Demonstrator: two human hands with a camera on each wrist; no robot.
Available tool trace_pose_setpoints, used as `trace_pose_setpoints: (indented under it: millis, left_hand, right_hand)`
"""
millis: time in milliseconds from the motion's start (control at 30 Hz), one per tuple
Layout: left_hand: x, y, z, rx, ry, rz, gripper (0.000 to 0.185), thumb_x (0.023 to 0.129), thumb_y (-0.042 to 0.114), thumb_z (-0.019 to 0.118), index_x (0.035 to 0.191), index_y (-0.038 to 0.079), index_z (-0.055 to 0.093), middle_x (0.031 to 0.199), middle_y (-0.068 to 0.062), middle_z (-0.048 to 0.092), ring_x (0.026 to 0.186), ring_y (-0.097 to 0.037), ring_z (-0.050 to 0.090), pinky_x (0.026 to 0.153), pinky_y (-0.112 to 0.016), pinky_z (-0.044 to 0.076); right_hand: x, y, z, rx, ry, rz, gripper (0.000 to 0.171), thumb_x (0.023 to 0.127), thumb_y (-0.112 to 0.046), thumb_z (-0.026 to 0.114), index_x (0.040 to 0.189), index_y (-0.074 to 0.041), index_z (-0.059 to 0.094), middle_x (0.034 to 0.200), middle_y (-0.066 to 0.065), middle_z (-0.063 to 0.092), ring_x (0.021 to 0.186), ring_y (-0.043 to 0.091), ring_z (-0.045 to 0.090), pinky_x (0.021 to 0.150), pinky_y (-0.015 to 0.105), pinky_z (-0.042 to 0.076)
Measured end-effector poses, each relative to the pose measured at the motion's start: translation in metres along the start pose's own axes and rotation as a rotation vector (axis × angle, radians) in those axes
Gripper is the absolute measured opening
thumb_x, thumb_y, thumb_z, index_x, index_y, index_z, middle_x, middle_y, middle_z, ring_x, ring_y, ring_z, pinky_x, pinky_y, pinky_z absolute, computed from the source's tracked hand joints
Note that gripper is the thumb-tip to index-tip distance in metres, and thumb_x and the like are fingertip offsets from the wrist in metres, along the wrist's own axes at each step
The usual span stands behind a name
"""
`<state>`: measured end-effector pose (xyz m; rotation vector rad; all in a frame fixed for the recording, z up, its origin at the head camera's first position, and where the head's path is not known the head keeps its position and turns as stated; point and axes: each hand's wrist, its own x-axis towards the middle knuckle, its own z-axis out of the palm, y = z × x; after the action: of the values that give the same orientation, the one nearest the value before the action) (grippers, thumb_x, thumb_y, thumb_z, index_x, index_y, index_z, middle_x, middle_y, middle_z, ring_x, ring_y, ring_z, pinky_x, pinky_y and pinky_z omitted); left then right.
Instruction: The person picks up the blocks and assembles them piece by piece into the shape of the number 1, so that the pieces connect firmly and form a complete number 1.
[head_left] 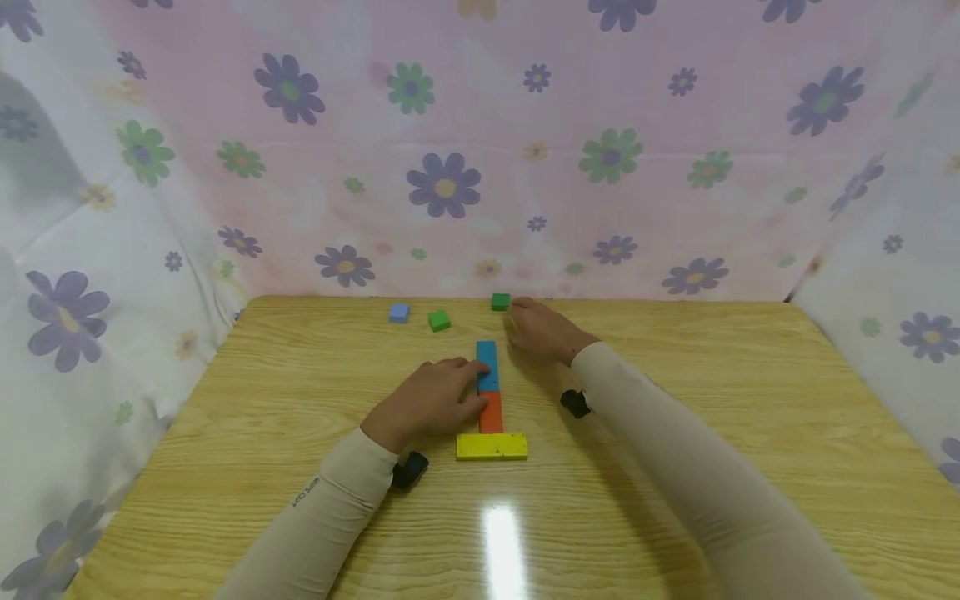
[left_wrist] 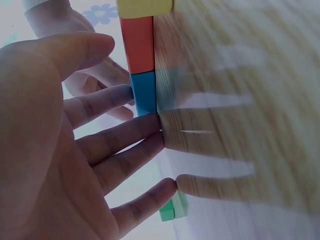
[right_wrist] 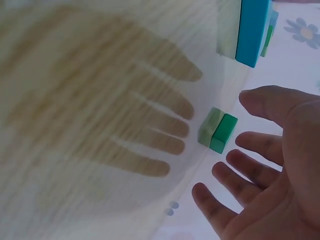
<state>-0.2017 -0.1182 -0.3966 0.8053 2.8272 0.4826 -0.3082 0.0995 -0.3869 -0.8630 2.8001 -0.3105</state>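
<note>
at table's far edge green cube (head_left: 500,302) just beyond spread right hand (head_left: 542,332) fingertips, untouched; left hand (head_left: 435,402) flat against blue block (head_left: 487,365)

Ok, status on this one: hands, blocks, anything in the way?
Left hand open, fingers touching blue block. Right hand open, near green cube, not gripping. Nothing between them.

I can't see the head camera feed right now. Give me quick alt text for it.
On a wooden table, the left hand rests its fingers against a line of blocks: blue block, orange block, and yellow block laid crosswise at the near end. The right hand reaches, fingers open, beside a green cube at the far edge.
</note>
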Motion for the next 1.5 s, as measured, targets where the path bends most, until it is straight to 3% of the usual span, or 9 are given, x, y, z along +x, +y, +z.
trace_pose_setpoints:
  millis: [1033, 1367, 1500]
  left_hand:
    - [0.002, 0.001, -0.001, 0.020, 0.000, -0.004, 0.050, 0.102, 0.044, 0.051, 0.147, 0.021, 0.051, 0.146, -0.005, 0.056, 0.132, -0.026, 0.055, 0.109, -0.048, 0.044]
    - [0.000, -0.001, -0.003, 0.017, -0.008, -0.009, 0.050, 0.102, 0.044, 0.051, 0.146, 0.020, 0.051, 0.146, -0.006, 0.055, 0.133, -0.027, 0.054, 0.109, -0.050, 0.043]
    - [0.000, -0.002, -0.003, 0.017, -0.005, -0.006, 0.050, 0.102, 0.044, 0.051, 0.146, 0.020, 0.051, 0.145, -0.005, 0.056, 0.132, -0.026, 0.055, 0.109, -0.049, 0.044]
  right_hand:
    - [0.022, -0.002, -0.005, 0.037, -0.035, 0.015, 0.052, 0.104, -0.013, 0.046, 0.151, 0.007, 0.036, 0.162, 0.023, 0.027, 0.147, 0.039, 0.033, 0.120, 0.049, 0.031]
    - [0.024, -0.008, 0.001, -0.051, -0.024, 0.011, 0.051, 0.104, -0.011, 0.048, 0.150, 0.007, 0.037, 0.161, 0.021, 0.030, 0.147, 0.038, 0.035, 0.119, 0.049, 0.033]
    - [0.024, -0.009, 0.004, -0.106, -0.001, -0.004, 0.047, 0.104, -0.012, 0.048, 0.148, 0.005, 0.044, 0.158, 0.022, 0.035, 0.143, 0.040, 0.040, 0.115, 0.050, 0.039]
